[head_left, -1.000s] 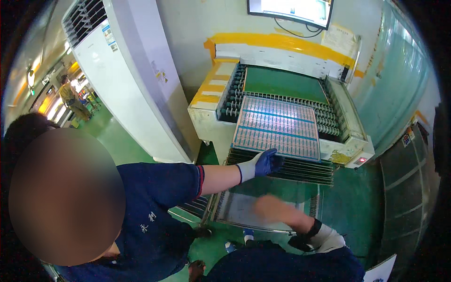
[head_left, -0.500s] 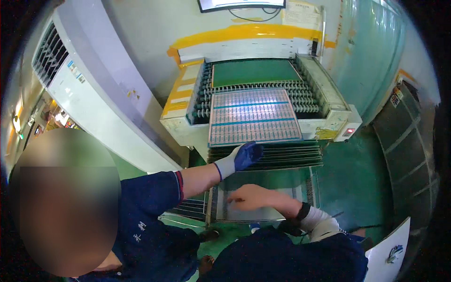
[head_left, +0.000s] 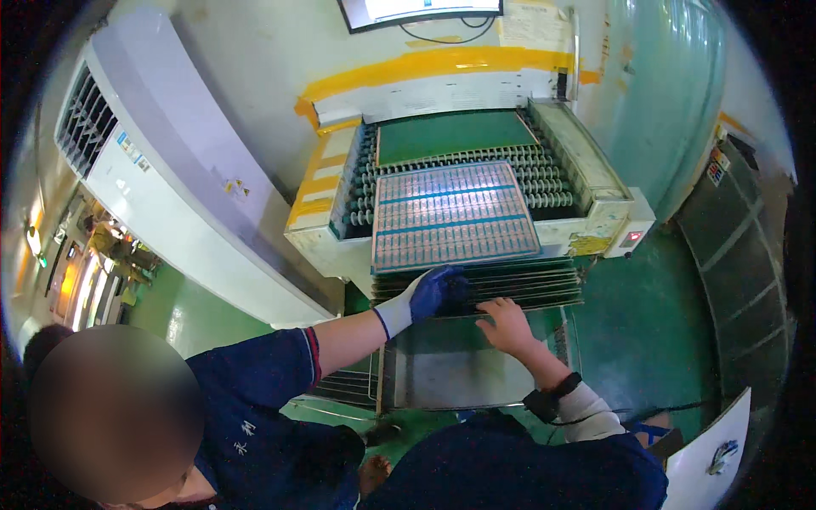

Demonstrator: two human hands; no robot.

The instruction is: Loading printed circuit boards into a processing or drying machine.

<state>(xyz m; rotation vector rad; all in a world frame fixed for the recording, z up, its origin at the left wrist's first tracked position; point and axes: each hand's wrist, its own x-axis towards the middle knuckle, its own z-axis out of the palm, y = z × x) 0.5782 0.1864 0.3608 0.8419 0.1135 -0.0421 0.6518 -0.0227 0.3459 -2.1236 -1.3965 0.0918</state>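
My right hand [head_left: 510,327], bare and with a black band at the wrist, reaches in from the lower right. Its fingers are stretched and apart, close to the front edges of a stack of thin dark panels [head_left: 531,285]; whether they touch cannot be made out. My left hand is out of view. A co-worker's hand in a blue-and-white glove [head_left: 433,293] is at the left part of the stack. Just above the stack lies a panel with a grid pattern and blue stripes [head_left: 455,212], overhanging the front of a roller conveyor [head_left: 552,187].
A plain green panel [head_left: 455,136] rests on the rollers farther back. Under the stack is a grey metal-framed cart [head_left: 459,365]. The co-worker [head_left: 263,382] stands close at my left. A white cabinet unit [head_left: 187,178] is behind them; dark panels [head_left: 739,272] lean at right.
My right hand has moved forward from above the cart to the stack's front, and its fingers have stretched out. The co-worker's gloved hand has shifted slightly left and nearer; their head has moved lower.
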